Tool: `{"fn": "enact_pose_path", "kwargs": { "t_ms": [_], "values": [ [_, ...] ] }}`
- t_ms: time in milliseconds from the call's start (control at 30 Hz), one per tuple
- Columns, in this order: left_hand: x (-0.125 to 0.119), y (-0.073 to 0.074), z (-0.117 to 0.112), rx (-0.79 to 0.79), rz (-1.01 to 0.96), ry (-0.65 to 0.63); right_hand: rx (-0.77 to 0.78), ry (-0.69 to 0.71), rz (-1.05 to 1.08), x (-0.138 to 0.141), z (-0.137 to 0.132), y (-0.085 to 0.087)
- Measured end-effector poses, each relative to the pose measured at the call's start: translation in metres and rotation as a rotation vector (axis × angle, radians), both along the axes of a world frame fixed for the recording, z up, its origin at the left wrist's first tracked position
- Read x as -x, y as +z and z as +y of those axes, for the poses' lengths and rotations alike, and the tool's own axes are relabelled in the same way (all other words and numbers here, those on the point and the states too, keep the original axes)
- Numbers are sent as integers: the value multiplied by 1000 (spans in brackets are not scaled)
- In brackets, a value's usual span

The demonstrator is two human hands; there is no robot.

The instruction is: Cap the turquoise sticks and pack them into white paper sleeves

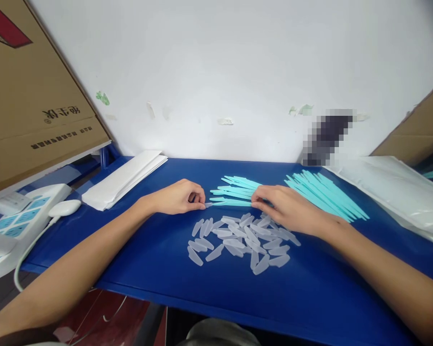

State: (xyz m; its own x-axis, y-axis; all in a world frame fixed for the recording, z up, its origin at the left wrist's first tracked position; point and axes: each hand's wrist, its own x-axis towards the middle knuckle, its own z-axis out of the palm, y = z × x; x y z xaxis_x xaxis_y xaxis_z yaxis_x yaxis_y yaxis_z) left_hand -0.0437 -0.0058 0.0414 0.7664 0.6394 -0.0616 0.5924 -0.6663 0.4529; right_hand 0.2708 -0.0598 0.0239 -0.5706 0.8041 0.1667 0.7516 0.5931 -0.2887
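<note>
My left hand (180,197) is closed in a pinch on a small clear plastic cap at the tip of a turquoise plastic stick (227,203). My right hand (284,206) grips the other end of that same stick, fingers curled round it. Just behind lies a small fan of turquoise sticks (234,188). A larger pile of turquoise sticks (324,194) lies to the right of my right hand. In front of both hands, several loose clear caps (238,240) are scattered on the blue table (159,269).
A stack of white paper sleeves (125,180) lies at the back left. Clear plastic bags (392,192) lie at the right. A power strip with a white plug (63,207) sits at the left edge, below a cardboard box (32,96). A white wall stands behind.
</note>
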Motion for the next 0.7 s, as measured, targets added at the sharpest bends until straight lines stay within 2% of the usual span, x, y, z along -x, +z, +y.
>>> {"fn": "enact_pose_path", "kwargs": {
  "t_ms": [333, 700],
  "values": [
    [-1, -2, 1, 0, -21, 3, -51, 83, -41, -3, 2, -1],
    [-2, -1, -2, 8, -14, 25, -75, 74, -25, -6, 4, -3]
  ]
}}
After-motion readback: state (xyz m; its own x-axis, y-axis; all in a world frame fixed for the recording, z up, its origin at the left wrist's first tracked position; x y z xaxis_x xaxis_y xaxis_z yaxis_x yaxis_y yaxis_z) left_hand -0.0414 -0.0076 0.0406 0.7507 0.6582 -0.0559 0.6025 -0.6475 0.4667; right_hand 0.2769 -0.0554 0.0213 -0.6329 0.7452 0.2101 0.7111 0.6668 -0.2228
